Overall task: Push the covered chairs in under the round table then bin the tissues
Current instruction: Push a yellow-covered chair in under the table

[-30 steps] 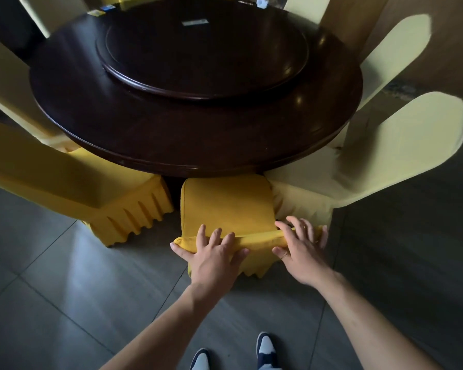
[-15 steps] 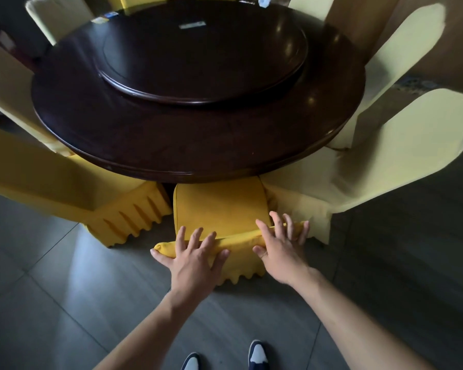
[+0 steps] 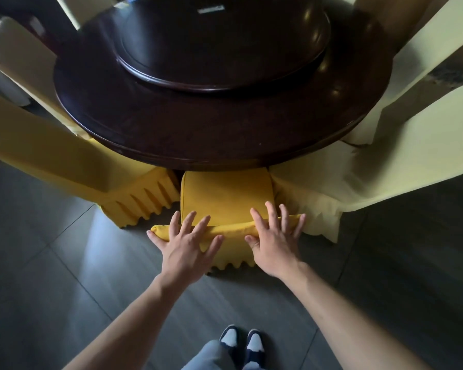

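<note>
A yellow-covered chair (image 3: 226,194) stands with its seat partly under the near edge of the dark round table (image 3: 225,148). My left hand (image 3: 189,245) and my right hand (image 3: 274,240) both lie flat on the top of its backrest. Their fingers are spread over the top edge and the thumbs stay on the near side. A small pale item (image 3: 211,9), maybe a tissue, lies on the far part of the raised turntable (image 3: 219,49).
Another yellow-covered chair (image 3: 51,156) angles in at the left. Pale-covered chairs (image 3: 412,156) crowd the right side, one of them touching the chair under my hands. More pale chairs (image 3: 16,57) ring the far side. Grey tiled floor and my shoes (image 3: 241,343) lie below.
The yellow chair has slid a little further under the table. My fingers have straightened and spread wider over the backrest top.
</note>
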